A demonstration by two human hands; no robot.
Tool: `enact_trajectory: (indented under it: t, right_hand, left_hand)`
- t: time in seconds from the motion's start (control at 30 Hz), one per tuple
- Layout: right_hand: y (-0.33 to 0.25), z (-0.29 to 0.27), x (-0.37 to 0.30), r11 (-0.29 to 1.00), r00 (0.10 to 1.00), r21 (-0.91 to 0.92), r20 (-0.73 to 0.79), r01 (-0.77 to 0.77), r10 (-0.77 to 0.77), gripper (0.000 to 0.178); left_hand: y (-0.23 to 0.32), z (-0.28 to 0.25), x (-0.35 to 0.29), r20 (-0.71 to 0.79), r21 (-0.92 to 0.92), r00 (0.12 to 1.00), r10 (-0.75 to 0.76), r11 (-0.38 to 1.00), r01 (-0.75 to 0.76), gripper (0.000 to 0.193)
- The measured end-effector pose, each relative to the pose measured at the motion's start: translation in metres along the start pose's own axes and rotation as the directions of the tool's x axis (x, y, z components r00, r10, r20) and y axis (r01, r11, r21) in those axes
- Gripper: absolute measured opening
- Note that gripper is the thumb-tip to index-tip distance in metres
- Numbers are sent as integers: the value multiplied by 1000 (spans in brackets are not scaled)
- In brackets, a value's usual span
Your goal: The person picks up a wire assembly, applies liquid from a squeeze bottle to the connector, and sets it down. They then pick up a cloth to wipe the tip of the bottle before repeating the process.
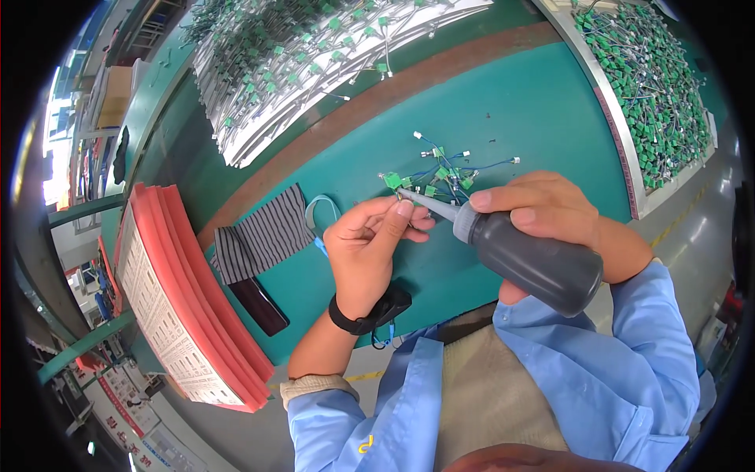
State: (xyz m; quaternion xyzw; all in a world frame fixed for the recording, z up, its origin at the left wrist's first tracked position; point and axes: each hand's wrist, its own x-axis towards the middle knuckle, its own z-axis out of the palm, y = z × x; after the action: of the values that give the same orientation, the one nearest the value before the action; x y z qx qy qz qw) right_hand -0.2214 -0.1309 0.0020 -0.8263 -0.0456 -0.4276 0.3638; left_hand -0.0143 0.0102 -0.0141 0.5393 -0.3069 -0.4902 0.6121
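Note:
My left hand [376,232] pinches a small green circuit board [392,180] between thumb and fingers, with the board showing above the fingertips. My right hand [550,211] is wrapped round a dark grey squeeze bottle [539,259], tilted so that its pale tapered nozzle [431,204] points left. The nozzle's tip is at the lower edge of the held board; whether it touches cannot be made out. Just behind, several more green boards with dark blue wires and white connectors [442,172] lie in a loose cluster on the green mat [543,126].
A heap of wired boards [314,67] lies on white sheets at the back left. On the right a metal-edged tray [617,141] holds many more. A striped cloth [263,234], a dark phone [259,305] and red folders [193,299] are at the left. My left wrist wears a black strap [370,315].

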Motion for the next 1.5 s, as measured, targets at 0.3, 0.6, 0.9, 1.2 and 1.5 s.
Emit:
enact_trajectory:
  t: [0.3, 0.6, 0.9, 1.2, 1.5]
  right_hand:
    - [-1, 0, -2, 999, 1000, 38, -5, -7, 7, 79]
    - [0, -2, -1, 999, 1000, 33, -9, 6, -6, 80]
    - [3, 0, 0, 999, 999, 26, -43, 30, -29, 78]
    - [-2, -1, 5, 999, 994, 13, -100, 47, -45, 74]
    - [1, 2, -7, 999, 995, 28, -95, 30, -27, 76]
  left_hand:
    - [1, 1, 0, -2, -16, 1000, -10, 1000, 10, 16]
    - [-1, -2, 0, 5, -33, 1000, -16, 999, 17, 16]
    - [-1, -3, 1, 17, -63, 1000, -12, 998, 13, 16]
    - [-6, -4, 2, 13, -84, 999, 42, 996, -41, 18]
    - [-1, -3, 4, -47, -30, 990, -137, 990, 135, 32]
